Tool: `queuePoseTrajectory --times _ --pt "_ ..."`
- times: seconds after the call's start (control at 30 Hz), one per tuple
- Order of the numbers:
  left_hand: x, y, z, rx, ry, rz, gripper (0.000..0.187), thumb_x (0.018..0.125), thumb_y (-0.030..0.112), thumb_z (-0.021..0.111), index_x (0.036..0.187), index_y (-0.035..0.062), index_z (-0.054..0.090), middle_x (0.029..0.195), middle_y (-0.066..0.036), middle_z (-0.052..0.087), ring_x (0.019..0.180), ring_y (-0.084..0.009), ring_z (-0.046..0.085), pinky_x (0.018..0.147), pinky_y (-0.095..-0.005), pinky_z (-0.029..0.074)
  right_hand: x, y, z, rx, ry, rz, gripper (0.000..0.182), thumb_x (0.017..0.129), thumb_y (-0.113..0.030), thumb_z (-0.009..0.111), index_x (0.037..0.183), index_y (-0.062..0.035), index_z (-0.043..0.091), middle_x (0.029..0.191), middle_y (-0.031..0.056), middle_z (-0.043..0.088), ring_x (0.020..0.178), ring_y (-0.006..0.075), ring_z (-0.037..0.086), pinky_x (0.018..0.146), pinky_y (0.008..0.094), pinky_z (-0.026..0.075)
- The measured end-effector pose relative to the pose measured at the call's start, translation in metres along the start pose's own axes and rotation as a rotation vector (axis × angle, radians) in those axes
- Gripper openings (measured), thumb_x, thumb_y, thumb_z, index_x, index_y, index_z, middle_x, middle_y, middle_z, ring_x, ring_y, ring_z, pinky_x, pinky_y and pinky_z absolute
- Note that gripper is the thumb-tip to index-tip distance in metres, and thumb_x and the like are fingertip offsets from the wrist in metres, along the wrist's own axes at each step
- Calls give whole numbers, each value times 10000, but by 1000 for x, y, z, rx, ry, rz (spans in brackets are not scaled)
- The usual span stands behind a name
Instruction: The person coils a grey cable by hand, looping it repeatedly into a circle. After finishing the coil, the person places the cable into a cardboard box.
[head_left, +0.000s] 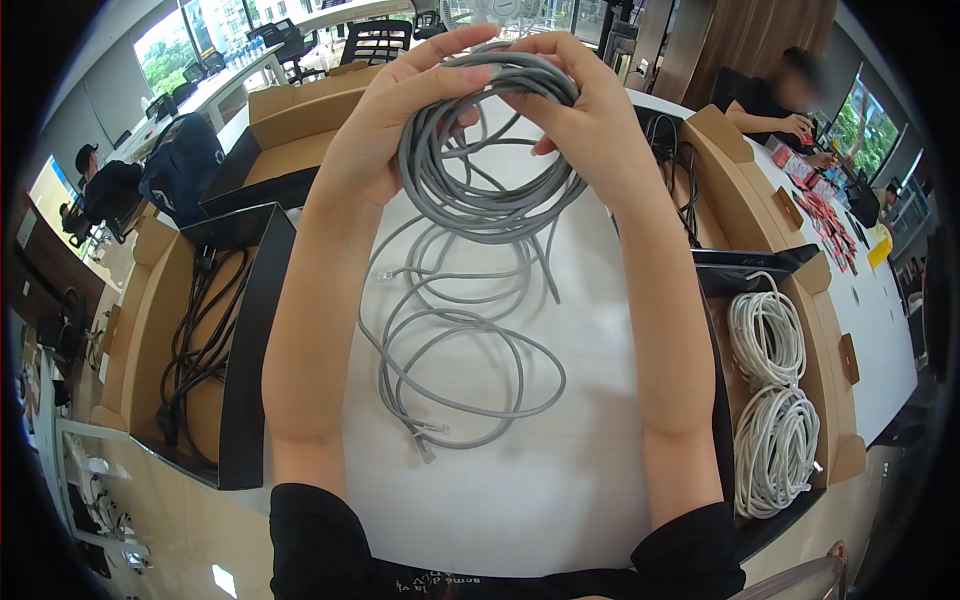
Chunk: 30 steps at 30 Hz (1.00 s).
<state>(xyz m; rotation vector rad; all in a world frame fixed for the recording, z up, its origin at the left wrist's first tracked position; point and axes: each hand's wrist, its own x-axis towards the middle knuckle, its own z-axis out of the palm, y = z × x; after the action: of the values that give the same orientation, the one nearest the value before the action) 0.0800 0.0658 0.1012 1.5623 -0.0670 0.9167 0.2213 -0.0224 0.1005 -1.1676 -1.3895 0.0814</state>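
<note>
Left hand [430, 100] and right hand [565, 100]: grasping coiled grey cable [480, 205] | Surface [500, 500], white: loose grey cable [470, 325], clear plugs [428, 440]

A thick coil of grey cable [490, 215] hangs bunched in both raised hands, above the table; beneath it, thinner-looking grey loops lie loose, with clear plugs, perhaps of the same cable.

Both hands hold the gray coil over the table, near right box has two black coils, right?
Coil color's wrong: the near right box holds two white coils (head view). Left hand and right hand hold the gray coil over the table.
</note>
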Motion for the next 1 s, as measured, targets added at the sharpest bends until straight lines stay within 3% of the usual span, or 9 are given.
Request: queuePoseTrajectory --times 0.07,0.2,0.3,0.43,0.47,0.57,0.8,0.9,1.0 --pt "0 -1 0 105 13 19 447 795 200 588 1182 2 484 893 -51 601 669 -37 565 511 -115 421 1 6 -4 -137 20 -13 252 725 -84 632 962 -15 582 649 48 602 560 103 555 492 231 415" --pt "0 -3 12 317 35 106 424 795 217 599 1152 9 504 875 -29 596 749 -29 537 586 -122 395 7 10 -14 -45 -99 -57 153 727 -105 640 844 -8 623 594 36 578 541 84 507 518 228 381" --pt "0 -6 13 285 32 60 422 795 239 603 1142 15 514 911 -27 589 804 -33 515 638 -131 372 7 3 -23 -58 -99 -16 127 719 -117 651 780 -7 642 571 19 560 527 74 484 493 222 353" --pt "-3 -7 1 407 -214 -144 465 793 311 609 1136 14 506 991 -54 567 904 -122 512 778 -225 382 8 -3 -36 -47 -32 42 123 710 -133 674 769 -27 655 559 -7 537 501 57 439 463 220 305" --pt "-3 -6 -5 426 -257 -227 570 713 302 718 1146 1 500 981 -83 586 904 -147 547 804 -256 408 8 -2 -39 -33 -1 39 113 727 -131 664 776 -30 649 556 -17 515 498 51 416 451 218 276" --pt "-9 -8 6 275 -326 -250 557 721 264 722 1152 -1 488 1006 -74 577 918 -145 541 834 -268 407 13 3 -56 164 29 63 126 768 -99 634 862 -15 634 588 -15 499 510 27 405 453 171 287" --pt "-7 -6 6 216 -83 -177 547 755 378 671 1082 -25 497 923 -63 567 856 -112 525 776 -251 414 9 -2 -41 303 -3 166 128 817 -136 597 860 -16 579 641 32 558 535 62 484 473 215 399" --pt "-3 -7 1 370 -43 -119 443 837 381 553 1086 17 513 949 -32 553 903 -81 502 800 -234 380 10 1 -40 243 -87 126 132 818 -138 596 863 -18 562 666 50 581 533 63 499 456 202 378" --pt "-1 -13 9 343 121 27 363 809 270 611 1033 4 508 878 -24 560 829 -52 507 732 -173 375 8 1 -34 179 -83 114 133 807 -133 605 856 -21 552 615 31 565 486 56 478 433 196 357"
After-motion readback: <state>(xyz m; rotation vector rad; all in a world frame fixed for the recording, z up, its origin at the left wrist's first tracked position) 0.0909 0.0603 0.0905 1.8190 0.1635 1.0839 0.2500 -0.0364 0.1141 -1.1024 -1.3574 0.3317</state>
